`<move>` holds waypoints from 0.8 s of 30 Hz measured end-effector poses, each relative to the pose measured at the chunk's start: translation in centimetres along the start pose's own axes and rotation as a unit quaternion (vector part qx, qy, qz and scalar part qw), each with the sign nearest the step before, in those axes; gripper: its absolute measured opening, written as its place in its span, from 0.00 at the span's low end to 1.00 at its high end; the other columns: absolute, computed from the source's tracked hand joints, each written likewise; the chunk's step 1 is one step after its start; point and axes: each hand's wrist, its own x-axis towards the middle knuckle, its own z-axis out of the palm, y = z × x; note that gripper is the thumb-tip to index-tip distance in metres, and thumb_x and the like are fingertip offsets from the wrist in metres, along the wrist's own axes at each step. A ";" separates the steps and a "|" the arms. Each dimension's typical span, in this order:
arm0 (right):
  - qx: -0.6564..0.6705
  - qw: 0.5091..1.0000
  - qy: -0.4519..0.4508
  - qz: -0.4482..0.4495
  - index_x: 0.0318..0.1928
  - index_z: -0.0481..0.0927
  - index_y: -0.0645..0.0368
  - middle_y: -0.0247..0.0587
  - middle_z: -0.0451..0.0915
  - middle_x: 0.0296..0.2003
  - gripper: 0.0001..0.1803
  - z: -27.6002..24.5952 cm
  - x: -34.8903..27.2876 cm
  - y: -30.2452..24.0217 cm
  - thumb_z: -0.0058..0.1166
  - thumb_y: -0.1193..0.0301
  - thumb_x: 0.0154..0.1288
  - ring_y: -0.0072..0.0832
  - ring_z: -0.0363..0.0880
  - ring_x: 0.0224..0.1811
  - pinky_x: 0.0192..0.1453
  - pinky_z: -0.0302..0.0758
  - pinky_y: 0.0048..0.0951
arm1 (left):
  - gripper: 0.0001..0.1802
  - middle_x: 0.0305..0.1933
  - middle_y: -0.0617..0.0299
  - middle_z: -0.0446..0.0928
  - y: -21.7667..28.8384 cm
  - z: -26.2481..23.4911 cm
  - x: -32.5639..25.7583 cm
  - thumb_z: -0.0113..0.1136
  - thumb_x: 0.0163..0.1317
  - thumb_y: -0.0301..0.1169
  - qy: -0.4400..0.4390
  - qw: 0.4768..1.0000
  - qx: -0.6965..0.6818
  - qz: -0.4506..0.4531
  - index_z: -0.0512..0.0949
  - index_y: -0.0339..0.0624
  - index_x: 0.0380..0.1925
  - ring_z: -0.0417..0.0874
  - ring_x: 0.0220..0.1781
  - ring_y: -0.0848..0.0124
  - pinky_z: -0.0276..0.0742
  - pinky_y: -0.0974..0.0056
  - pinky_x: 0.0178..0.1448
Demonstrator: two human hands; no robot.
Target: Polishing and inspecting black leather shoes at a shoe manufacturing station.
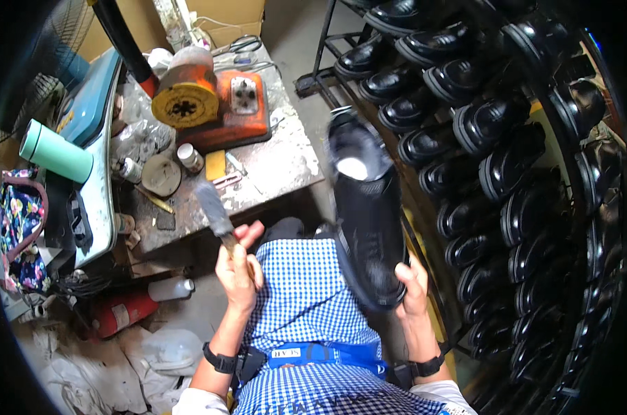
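Note:
My left hand (237, 273) is closed round the brownish handle of a brush-like tool (214, 209) with a long dark grey head, which points up and away over the table's front edge. One or two of its fingers stick out to the side. With my right hand (414, 285) I grip a black shoe (370, 221) by its toe end, the thumb on its side. The shoe is raised in front of the rack, toe toward me, its opening at the far end. Something white shows inside the opening. Tool and shoe are apart.
On the stained worktable (286, 162) stands an orange machine with a yellow-rimmed wheel (185, 104). Near it are a small white bottle (189, 158), a yellow block (216, 166) and scissors (243, 45). A rack of black shoes (493, 124) fills the right. A red extinguisher-like cylinder (123, 311) lies lower left.

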 end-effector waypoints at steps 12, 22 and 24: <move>-0.319 0.889 0.147 -0.292 0.60 0.58 0.76 0.54 0.71 0.52 0.43 3.4 29.0 -4.0 0.65 0.66 0.49 0.32 0.71 0.53 0.57 0.66 0.26 | 0.12 0.23 0.56 0.77 -5.8 0.9 0.0 0.58 0.52 0.26 -0.157 0.898 0.364 0.193 0.75 0.35 0.38 0.76 0.16 0.67 0.68 0.67 0.18; -0.369 0.846 0.319 -0.214 0.61 0.60 0.68 0.62 0.68 0.55 0.47 11.1 47.6 -4.6 0.59 0.51 0.45 0.49 0.66 0.59 0.63 0.60 0.37 | 0.11 0.15 0.55 0.69 -4.6 3.7 3.4 0.53 0.55 0.25 -0.129 0.874 0.418 0.212 0.77 0.38 0.40 0.66 0.12 0.64 0.61 0.60 0.18; -0.335 0.856 0.340 -0.199 0.61 0.60 0.66 0.60 0.67 0.56 0.46 12.1 49.7 -4.8 0.59 0.52 0.45 0.46 0.65 0.60 0.63 0.59 0.36 | 0.10 0.13 0.55 0.67 -5.1 3.7 4.1 0.54 0.55 0.27 -0.122 0.870 0.428 0.209 0.77 0.39 0.38 0.65 0.11 0.64 0.59 0.59 0.17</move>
